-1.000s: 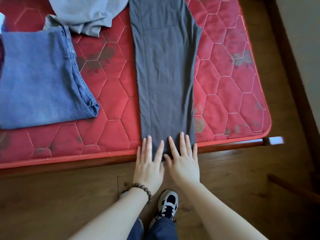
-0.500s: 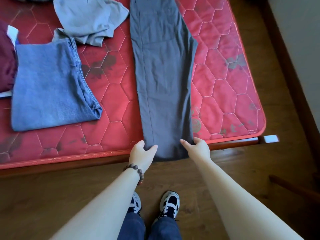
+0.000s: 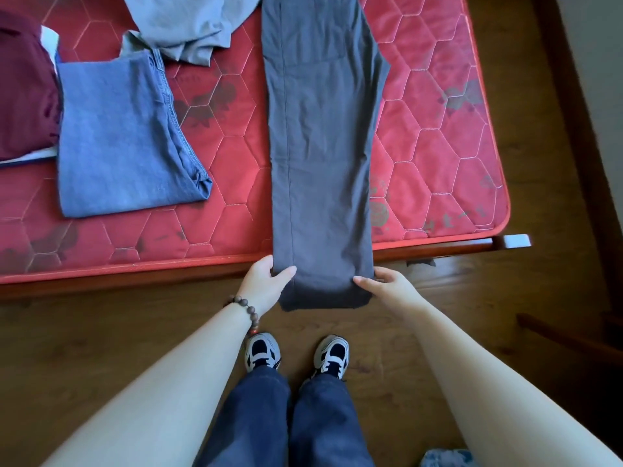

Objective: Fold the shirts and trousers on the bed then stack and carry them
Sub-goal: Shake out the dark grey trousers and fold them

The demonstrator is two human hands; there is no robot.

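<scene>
Grey trousers (image 3: 320, 146), folded lengthwise

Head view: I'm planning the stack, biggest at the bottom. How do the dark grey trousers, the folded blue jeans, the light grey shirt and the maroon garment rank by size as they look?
1. dark grey trousers, a long strip
2. folded blue jeans
3 and 4. light grey shirt and maroon garment: both cut off by the frame, so unranked.

Trousers (image 3: 320, 146): on bed (image 3: 438, 146), right of centre, hem over near edge.
Jeans (image 3: 124, 136): folded, left of trousers.
Shirt (image 3: 188, 25): behind jeans.
Hands (image 3: 266, 281): at hem corners.
</scene>
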